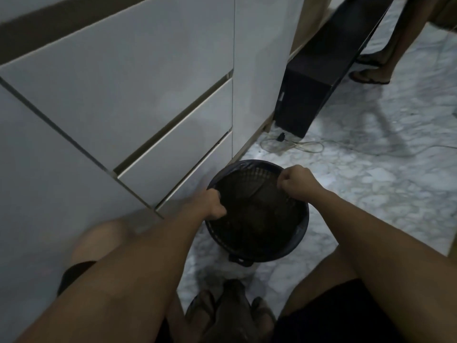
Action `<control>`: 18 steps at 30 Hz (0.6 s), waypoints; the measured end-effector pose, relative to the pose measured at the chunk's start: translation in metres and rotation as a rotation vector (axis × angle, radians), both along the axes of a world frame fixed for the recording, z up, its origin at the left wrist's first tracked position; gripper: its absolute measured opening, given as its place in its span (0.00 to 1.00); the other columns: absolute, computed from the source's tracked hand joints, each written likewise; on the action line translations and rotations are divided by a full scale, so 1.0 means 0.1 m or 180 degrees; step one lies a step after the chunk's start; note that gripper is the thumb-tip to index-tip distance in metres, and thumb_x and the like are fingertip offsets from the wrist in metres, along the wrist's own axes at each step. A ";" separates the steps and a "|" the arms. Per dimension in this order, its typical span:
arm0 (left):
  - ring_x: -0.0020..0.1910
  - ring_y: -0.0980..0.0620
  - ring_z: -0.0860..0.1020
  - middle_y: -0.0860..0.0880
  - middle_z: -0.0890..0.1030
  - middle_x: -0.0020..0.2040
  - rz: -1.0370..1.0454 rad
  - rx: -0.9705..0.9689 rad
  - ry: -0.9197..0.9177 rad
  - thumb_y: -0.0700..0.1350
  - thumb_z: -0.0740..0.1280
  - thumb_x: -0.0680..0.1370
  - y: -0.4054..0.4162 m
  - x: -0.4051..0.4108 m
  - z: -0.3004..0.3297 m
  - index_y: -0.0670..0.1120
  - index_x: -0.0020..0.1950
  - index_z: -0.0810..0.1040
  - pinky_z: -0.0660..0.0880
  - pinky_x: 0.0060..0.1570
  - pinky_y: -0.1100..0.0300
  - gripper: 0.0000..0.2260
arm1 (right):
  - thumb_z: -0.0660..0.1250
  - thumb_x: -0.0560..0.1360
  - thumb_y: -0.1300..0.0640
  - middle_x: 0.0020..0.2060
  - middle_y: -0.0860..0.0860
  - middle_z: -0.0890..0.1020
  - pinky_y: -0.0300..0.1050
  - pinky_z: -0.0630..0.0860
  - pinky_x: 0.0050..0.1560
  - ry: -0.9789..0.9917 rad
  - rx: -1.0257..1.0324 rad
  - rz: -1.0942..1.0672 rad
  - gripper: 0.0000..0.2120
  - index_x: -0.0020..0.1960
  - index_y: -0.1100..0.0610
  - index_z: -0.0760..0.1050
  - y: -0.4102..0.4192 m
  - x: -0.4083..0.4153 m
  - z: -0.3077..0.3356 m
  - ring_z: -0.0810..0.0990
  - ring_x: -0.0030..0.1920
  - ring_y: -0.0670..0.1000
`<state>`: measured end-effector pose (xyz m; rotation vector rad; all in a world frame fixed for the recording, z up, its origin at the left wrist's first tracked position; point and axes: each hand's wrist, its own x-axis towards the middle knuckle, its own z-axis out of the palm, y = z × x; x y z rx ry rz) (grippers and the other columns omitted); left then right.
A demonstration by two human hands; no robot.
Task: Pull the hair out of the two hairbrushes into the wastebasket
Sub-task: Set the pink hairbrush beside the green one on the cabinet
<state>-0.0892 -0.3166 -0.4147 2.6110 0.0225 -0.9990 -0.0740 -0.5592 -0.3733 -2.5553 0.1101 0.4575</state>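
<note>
Fingers of the left hand (214, 204) curl over the near-left rim of the dark mesh wastebasket (291, 246) at frame centre; the right hand (296, 182) pinches its far-right rim. The wastebasket stands on the marble floor (371, 189) beside white drawers (138, 125).

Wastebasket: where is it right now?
In the head view the wastebasket stands on the marble floor beside the white drawers, gripped at its rim by left hand and right hand.
</note>
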 end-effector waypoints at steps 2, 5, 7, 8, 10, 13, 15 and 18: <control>0.59 0.43 0.77 0.42 0.77 0.63 0.0046 -0.0019 0.0157 0.48 0.71 0.73 0.01 -0.02 -0.05 0.43 0.67 0.75 0.74 0.51 0.54 0.23 | 0.64 0.75 0.61 0.48 0.57 0.84 0.50 0.79 0.52 0.0012 0.0065 -0.0025 0.10 0.48 0.60 0.84 0.00 0.00 -0.06 0.81 0.50 0.56; 0.65 0.42 0.75 0.41 0.74 0.69 0.0135 -0.0092 0.0319 0.48 0.71 0.75 0.01 -0.06 -0.12 0.42 0.72 0.71 0.74 0.58 0.53 0.27 | 0.68 0.72 0.65 0.44 0.54 0.84 0.46 0.80 0.50 0.0086 0.0026 -0.0073 0.07 0.47 0.59 0.84 -0.01 -0.01 -0.12 0.83 0.47 0.54; 0.68 0.42 0.73 0.41 0.72 0.72 0.0190 -0.0150 0.0423 0.48 0.72 0.75 0.01 -0.10 -0.16 0.41 0.74 0.68 0.72 0.61 0.53 0.30 | 0.70 0.72 0.65 0.36 0.52 0.83 0.47 0.82 0.47 0.0127 0.0097 -0.0151 0.04 0.44 0.60 0.83 -0.01 -0.03 -0.14 0.85 0.39 0.53; 0.69 0.41 0.72 0.41 0.71 0.73 0.0206 -0.0168 0.0440 0.48 0.72 0.75 0.01 -0.12 -0.17 0.40 0.75 0.67 0.72 0.62 0.53 0.31 | 0.70 0.72 0.63 0.33 0.51 0.83 0.47 0.82 0.47 0.0076 0.0105 -0.0110 0.03 0.44 0.60 0.83 0.00 -0.04 -0.14 0.85 0.38 0.52; 0.69 0.41 0.72 0.40 0.71 0.73 0.0222 -0.0175 0.0429 0.49 0.73 0.74 0.00 -0.14 -0.16 0.40 0.74 0.68 0.73 0.63 0.52 0.31 | 0.71 0.72 0.61 0.37 0.51 0.83 0.45 0.79 0.49 0.0006 0.0030 0.0063 0.04 0.45 0.59 0.84 0.02 -0.04 -0.14 0.82 0.42 0.51; 0.67 0.41 0.74 0.40 0.74 0.70 0.0312 -0.0253 0.0367 0.48 0.73 0.74 0.02 -0.14 -0.06 0.39 0.71 0.72 0.74 0.63 0.51 0.28 | 0.72 0.71 0.60 0.45 0.52 0.82 0.42 0.74 0.48 0.0173 0.0017 0.0225 0.07 0.49 0.58 0.83 0.04 -0.03 -0.11 0.78 0.46 0.50; 0.65 0.41 0.75 0.40 0.75 0.68 0.0346 -0.0277 0.0224 0.47 0.73 0.74 0.03 -0.13 0.06 0.40 0.70 0.73 0.74 0.61 0.51 0.27 | 0.72 0.72 0.59 0.45 0.51 0.81 0.42 0.73 0.47 0.0210 -0.0020 0.0243 0.07 0.50 0.58 0.83 0.06 -0.02 -0.08 0.77 0.46 0.49; 0.61 0.42 0.77 0.41 0.78 0.65 0.0351 -0.0313 0.0072 0.47 0.72 0.74 0.10 -0.10 0.19 0.40 0.68 0.75 0.75 0.58 0.54 0.24 | 0.72 0.72 0.58 0.46 0.52 0.82 0.45 0.76 0.50 0.0221 -0.0020 0.0309 0.08 0.51 0.59 0.83 0.11 -0.03 -0.05 0.79 0.49 0.51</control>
